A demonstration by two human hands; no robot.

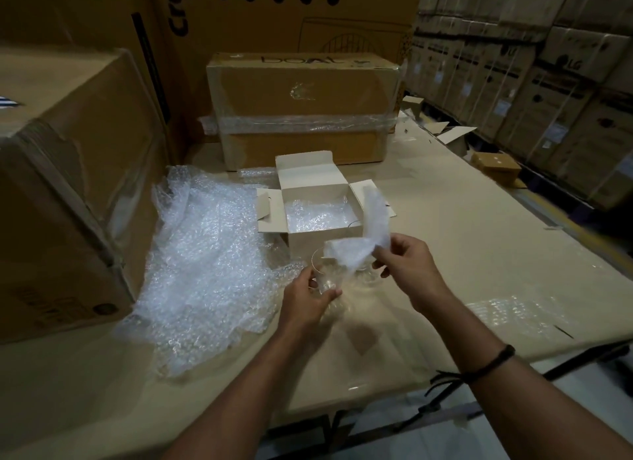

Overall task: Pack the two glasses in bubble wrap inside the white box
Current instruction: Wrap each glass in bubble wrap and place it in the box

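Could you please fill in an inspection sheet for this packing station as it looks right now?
Surface: table covered in cardboard sheeting.
Job's things: white box open, bubble wrap lining inside; glass in left hand; a second glass cannot be made out.
Clutter: loose bubble wrap pile left of the box.
Grippers: left hand grips the glass; right hand pinches a white foam sheet over it.
Cables: nothing seen.
Surroundings: taped carton behind; stacked cartons at right.
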